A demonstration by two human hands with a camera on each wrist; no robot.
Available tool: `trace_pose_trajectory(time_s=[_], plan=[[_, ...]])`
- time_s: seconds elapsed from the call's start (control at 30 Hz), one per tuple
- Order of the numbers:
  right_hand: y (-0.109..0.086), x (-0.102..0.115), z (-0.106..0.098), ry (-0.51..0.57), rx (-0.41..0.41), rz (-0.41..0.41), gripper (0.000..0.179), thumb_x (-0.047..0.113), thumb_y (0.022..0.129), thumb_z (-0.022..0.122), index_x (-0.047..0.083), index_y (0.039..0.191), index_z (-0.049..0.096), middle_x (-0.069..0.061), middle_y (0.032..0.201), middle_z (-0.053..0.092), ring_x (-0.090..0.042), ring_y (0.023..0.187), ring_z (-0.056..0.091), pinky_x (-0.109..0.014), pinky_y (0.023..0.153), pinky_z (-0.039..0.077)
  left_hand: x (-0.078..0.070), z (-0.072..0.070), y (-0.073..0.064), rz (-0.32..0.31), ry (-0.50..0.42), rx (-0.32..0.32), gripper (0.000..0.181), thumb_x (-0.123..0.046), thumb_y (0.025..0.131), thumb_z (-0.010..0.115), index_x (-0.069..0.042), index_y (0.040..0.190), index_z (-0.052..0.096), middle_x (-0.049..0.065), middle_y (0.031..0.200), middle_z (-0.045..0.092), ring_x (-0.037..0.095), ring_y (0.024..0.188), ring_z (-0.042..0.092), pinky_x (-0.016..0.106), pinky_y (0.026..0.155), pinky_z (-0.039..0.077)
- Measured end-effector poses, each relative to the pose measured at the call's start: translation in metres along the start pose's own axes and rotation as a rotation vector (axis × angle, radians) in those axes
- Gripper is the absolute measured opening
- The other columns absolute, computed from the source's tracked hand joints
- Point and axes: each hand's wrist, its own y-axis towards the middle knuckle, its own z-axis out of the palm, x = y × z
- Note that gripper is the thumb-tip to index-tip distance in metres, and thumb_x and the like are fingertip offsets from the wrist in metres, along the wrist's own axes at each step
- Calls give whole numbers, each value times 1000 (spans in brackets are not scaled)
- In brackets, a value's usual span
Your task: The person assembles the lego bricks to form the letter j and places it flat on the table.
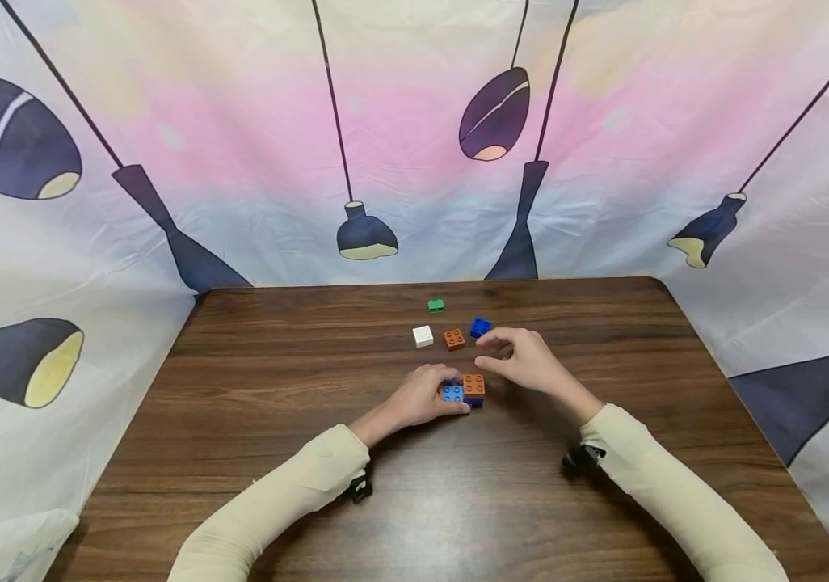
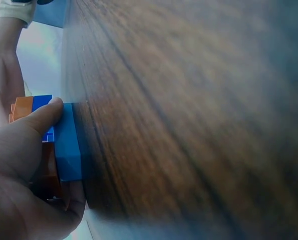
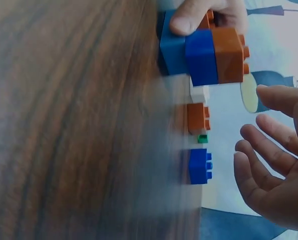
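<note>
My left hand (image 1: 420, 396) grips a small stack of toy bricks low over the table, thumb on the near side and fingers on the far side. The stack has a light blue brick (image 2: 68, 145) at the bottom. A dark blue brick (image 3: 201, 57) topped by an orange brick (image 3: 229, 55) rises at its right end. Another orange-brown brick (image 2: 49, 172) sits on it, partly hidden by the palm. My right hand (image 1: 531, 361) hovers to the right of the stack, fingers apart and gently bent, holding nothing. Its fingertips are near a loose blue brick (image 1: 481, 327).
Beyond the hands lie a loose orange brick (image 1: 454, 339), a white brick (image 1: 423, 336) and, farther back, a small green brick (image 1: 436, 306). The brown wooden table (image 1: 276, 356) ends at a printed cloth backdrop (image 1: 414, 145).
</note>
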Motion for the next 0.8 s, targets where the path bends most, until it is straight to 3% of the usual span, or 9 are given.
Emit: trace_pose_trajectory(time_s=[0.47,0.8], plan=[[24,-25,2,-25,-124,62,39,31,91,80,8,121,72,-13,115,73,-27,104,69,-45,85,57,3,2,1,-19,5,8,48,-40,89,80,-8,124,70,6,115,73,17,100,66,36,87,53],[39,-40,5,-45,-134,134,49,35,91,79,11,132,68,-15,121,71,-30,105,68,-46,81,56,0,1,0,-27,7,15,48,-38,89,80,-7,125,70,6,117,72,18,101,65,36,88,52]])
